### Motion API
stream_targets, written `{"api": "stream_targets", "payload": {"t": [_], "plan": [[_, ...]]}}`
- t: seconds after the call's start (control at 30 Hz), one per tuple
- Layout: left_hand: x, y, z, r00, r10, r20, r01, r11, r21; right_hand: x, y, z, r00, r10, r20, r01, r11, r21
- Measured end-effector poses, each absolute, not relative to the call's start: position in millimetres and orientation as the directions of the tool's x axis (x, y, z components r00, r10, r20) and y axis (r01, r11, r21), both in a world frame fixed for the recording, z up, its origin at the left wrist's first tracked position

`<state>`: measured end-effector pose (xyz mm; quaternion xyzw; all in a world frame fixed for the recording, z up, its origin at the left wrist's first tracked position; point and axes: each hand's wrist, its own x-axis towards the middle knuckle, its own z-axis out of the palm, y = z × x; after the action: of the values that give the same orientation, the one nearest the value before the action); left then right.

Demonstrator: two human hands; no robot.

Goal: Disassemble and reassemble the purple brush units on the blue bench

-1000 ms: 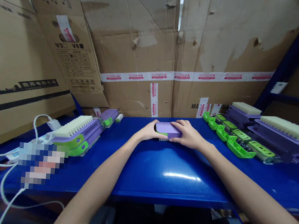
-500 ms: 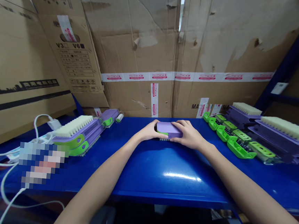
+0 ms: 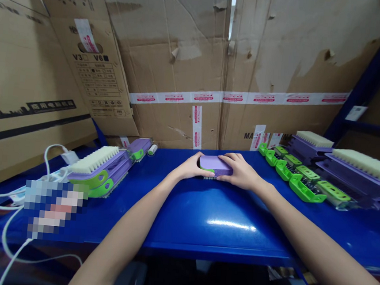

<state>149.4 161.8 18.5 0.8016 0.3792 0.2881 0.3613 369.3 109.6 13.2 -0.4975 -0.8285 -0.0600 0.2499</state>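
Still, almost nothing shifts: the left hand [image 3: 188, 167] and right hand [image 3: 241, 172] keep pinching the purple-and-green brush [image 3: 215, 163] from opposite ends, near the back of the blue table [image 3: 187, 209], which suggests steadying or pressing rather than carrying.

Blue table [image 3: 185, 226]: brush [image 3: 216, 163] held at centre, contact uncertain; purple-green units [image 3: 116, 166] stacked left beside white power strip [image 3: 56, 176]; green pieces [image 3: 307, 195], purple bodies [image 3: 343, 172] arranged right.
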Motion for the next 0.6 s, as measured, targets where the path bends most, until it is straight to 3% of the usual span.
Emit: {"api": "stream_targets", "payload": {"t": [0.6], "plan": [[149.8, 160.7, 17.3, 0.551, 0.812, 0.194, 0.418, -0.470, 0.777, 369.9, 109.0, 14.0, -0.381, 0.806, 0.453, 0.860, 0.489, -0.146]]}}
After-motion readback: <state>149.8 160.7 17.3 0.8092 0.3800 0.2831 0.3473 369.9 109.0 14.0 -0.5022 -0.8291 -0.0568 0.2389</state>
